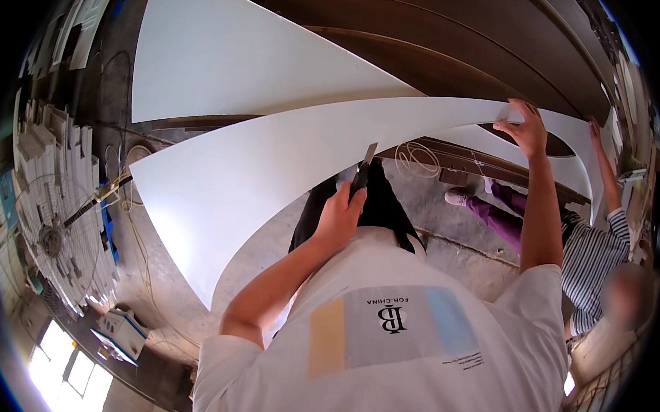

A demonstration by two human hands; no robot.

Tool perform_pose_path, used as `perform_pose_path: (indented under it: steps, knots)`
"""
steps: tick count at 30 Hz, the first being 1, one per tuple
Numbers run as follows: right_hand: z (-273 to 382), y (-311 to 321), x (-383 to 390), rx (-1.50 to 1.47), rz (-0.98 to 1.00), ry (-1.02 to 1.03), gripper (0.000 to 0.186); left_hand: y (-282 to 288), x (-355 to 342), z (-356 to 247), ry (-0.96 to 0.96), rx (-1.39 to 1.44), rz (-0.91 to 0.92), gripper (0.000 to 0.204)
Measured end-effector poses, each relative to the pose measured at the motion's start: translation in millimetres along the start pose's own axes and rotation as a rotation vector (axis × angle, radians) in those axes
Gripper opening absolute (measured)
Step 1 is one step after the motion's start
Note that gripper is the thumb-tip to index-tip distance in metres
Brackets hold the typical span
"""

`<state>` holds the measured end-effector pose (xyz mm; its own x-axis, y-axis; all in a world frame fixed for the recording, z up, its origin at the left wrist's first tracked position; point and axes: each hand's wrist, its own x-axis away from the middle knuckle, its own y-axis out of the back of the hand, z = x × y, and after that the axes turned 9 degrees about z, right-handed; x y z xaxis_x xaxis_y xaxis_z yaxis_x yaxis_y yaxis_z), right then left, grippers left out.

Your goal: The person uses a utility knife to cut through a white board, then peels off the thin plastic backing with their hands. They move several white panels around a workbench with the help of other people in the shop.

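Observation:
A long white sheet [274, 142] curves across in front of me, bending down at the far right. My right hand [525, 133] grips its edge, thumb on one side and fingers on the other. In my left hand [340, 217] is a utility knife [361, 176] with a black handle. Its flat metal blade points up and away from me, in front of the sheet's near edge. Another white sheet [233, 57] lies behind the first one, on dark brown boards [452, 36]. A co-worker's hand [595, 129] touches the long sheet's far right end.
The co-worker, in a striped shirt [597, 252] and purple trousers, is at the right. A coil of pale cord [417, 160] hangs by the brown boards. At left stand a large fan [49, 240] and stacked white strips. Cables [146, 272] run over the concrete floor.

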<state>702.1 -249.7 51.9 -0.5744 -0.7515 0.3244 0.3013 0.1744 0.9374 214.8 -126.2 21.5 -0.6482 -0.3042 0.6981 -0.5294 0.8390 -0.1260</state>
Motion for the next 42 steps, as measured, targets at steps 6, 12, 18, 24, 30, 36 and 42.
perform_pose_path:
  steps: [6,12,18,24,30,36,42]
  knots:
    - [-68.1,-7.2,-14.7,0.017,0.069,0.056,0.07,-1.8,-23.6,-12.5,0.063,0.063,0.124,0.04]
    - [-155.8,-8.1,-18.1,0.087,0.03,-0.236,0.082,-20.3,-34.0,-29.9,0.11,0.122,0.169,0.037]
    - [-154.3,-8.9,-23.3,0.064,0.034,-0.203,0.078,-26.0,-39.4,-34.7,0.132,0.051,0.135,0.034]
    - [-152.3,-4.7,-19.9,0.082,0.033,-0.228,0.073,-36.8,-48.1,-34.1,0.081,0.087,0.159,0.038]
    - [-150.0,-3.6,-15.8,0.048,0.028,-0.257,0.071,-55.4,-60.9,-47.9,0.075,0.115,0.185,0.03]
    - [-140.3,-4.3,-17.7,0.073,0.015,-0.276,0.067,-75.7,-86.3,-46.6,-0.006,0.131,0.204,0.031]
    - [-135.7,-3.1,-15.4,0.047,0.026,-0.299,0.065,-105.6,-110.3,-63.3,-0.008,0.152,0.218,0.034]
